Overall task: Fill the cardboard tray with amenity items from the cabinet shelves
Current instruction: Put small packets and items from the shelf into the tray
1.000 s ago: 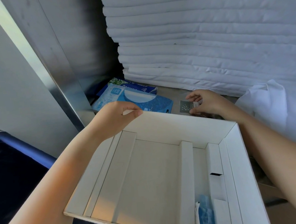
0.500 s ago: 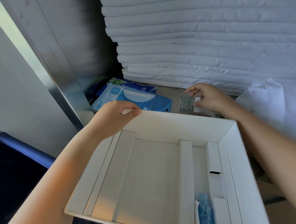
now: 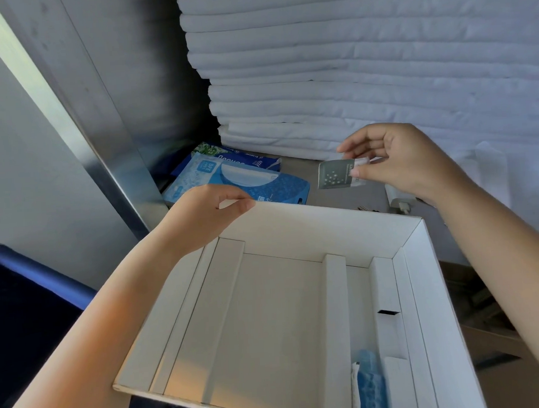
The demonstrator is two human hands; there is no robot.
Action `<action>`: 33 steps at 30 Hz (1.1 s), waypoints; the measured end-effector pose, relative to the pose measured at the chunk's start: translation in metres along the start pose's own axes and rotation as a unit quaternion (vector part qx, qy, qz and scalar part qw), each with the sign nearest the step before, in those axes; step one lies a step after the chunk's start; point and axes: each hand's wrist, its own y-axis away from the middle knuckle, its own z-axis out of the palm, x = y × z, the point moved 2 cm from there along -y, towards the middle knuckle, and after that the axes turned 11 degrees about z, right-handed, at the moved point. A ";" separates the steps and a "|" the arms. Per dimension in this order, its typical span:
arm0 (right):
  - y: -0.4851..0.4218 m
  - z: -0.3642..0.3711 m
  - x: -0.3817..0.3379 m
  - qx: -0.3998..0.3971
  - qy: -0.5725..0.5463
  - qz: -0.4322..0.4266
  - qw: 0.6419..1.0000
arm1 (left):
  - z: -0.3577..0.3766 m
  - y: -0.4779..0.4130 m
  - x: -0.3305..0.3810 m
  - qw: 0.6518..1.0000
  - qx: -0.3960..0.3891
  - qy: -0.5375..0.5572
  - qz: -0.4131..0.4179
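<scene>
A white cardboard tray (image 3: 298, 233) with divider strips fills the lower middle of the view. My left hand (image 3: 199, 214) grips its far left corner, thumb over the rim. A blue packet (image 3: 372, 386) lies in a narrow compartment at the tray's near right. Above the shelf and just beyond the tray's far wall, my right hand (image 3: 398, 161) pinches a small grey sachet (image 3: 336, 174) with a white dot pattern by its right edge.
Blue wet-wipe packs (image 3: 229, 181) lie on the shelf at the back left. A tall stack of folded white linens (image 3: 363, 56) rises behind. A white charger plug (image 3: 399, 199) lies under my right wrist. A metal cabinet post (image 3: 77, 127) stands left.
My right hand has lifted the grey sachet off the shelf and raised it above the tray's far wall. My left hand and the tray have stayed in place.
</scene>
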 end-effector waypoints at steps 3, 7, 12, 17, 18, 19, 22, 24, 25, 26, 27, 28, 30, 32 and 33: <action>0.015 -0.001 -0.014 -0.012 -0.010 -0.015 1.000 | 0.000 0.000 -0.001 1.000 0.004 0.006 0.000; 0.030 0.000 -0.024 -0.047 0.009 -0.024 0.999 | 0.001 0.001 -0.001 1.000 0.005 0.008 0.000; 0.051 0.007 -0.032 -0.134 0.017 -0.027 0.990 | 0.001 0.001 -0.003 1.000 0.006 0.002 -0.002; 0.063 0.018 -0.024 -0.197 0.045 -0.006 0.979 | 0.001 0.000 -0.003 1.000 0.009 0.000 -0.001; 0.065 0.020 -0.023 -0.207 0.048 -0.001 0.977 | 0.001 0.000 -0.002 1.000 0.009 -0.002 0.000; 0.068 0.022 -0.023 -0.218 0.056 0.004 0.974 | 0.001 0.000 -0.002 1.000 0.009 -0.003 0.001; 0.074 0.029 -0.020 -0.264 0.130 0.014 0.956 | 0.001 0.000 -0.002 1.000 0.011 -0.002 0.000; 0.078 0.035 -0.019 -0.303 0.174 0.023 0.937 | 0.002 0.000 -0.003 1.000 0.011 -0.004 0.000; 0.080 0.038 -0.019 -0.322 0.187 0.030 0.928 | 0.002 0.000 -0.003 1.000 0.010 -0.005 0.000; 0.082 0.041 -0.018 -0.338 0.198 0.037 0.919 | 0.002 0.000 -0.003 1.000 0.011 -0.005 0.001; 0.085 0.044 -0.018 -0.351 0.207 0.042 0.912 | 0.002 0.000 -0.003 1.000 0.013 -0.004 0.001; 0.087 0.046 -0.017 -0.362 0.217 0.047 0.905 | 0.002 0.000 -0.002 1.000 0.016 -0.003 0.000; 0.090 0.052 -0.015 -0.378 0.234 0.048 0.895 | 0.001 0.000 -0.001 1.000 0.021 -0.001 -0.001; 0.092 0.058 -0.014 -0.390 0.252 0.044 0.885 | 0.000 0.001 0.000 1.000 0.021 -0.002 0.004; 0.093 0.060 -0.013 -0.396 0.260 0.043 0.879 | 0.000 0.001 0.000 1.000 0.020 -0.001 0.007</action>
